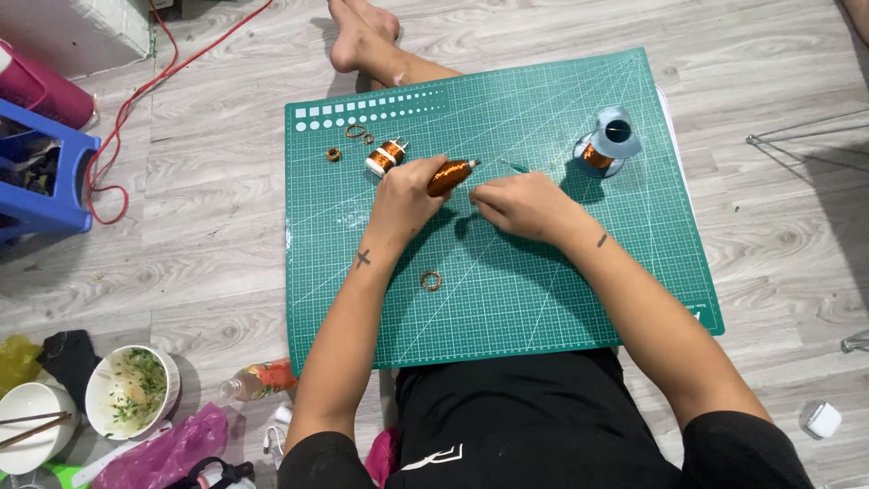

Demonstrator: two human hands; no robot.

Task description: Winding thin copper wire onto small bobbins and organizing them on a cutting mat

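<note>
A: What do we have in our left hand [405, 197]?

B: We grip a stick wound thick with copper wire [450, 176], fingers closed around its lower end. Its pale tip points toward two o'clock, just above the middle of the green cutting mat [507, 299].

A: And our right hand [523, 205]?

B: It sits just beside the left, at three o'clock from the wound stick. The fingers are pinched together, but we cannot tell what they pinch; anything there is too thin to see. A thin grey tool [517, 167] lies on the mat close above its knuckles.

A: What else lies on the mat?

B: At ten o'clock from our left hand lies a small white bobbin [386, 156] wrapped in copper wire. Past it, further toward ten o'clock, we see small copper rings [358, 134] and one more ring [333, 155] off to the left. Another copper ring [431, 281] lies alone at six o'clock from our hands, near the left forearm.

A: And on the right?

B: A pale blue spool [610, 145] of copper wire lies at two o'clock from our right hand, well apart from it.

A: Off the mat?

B: At eight o'clock on the wooden floor stand two white bowls; one bowl [131, 391] holds green scraps. A blue stool [45, 177] stands at nine o'clock, with a red cord [136, 95] looping beside it. Bare feet [360, 34] show at twelve o'clock beyond the mat.
</note>
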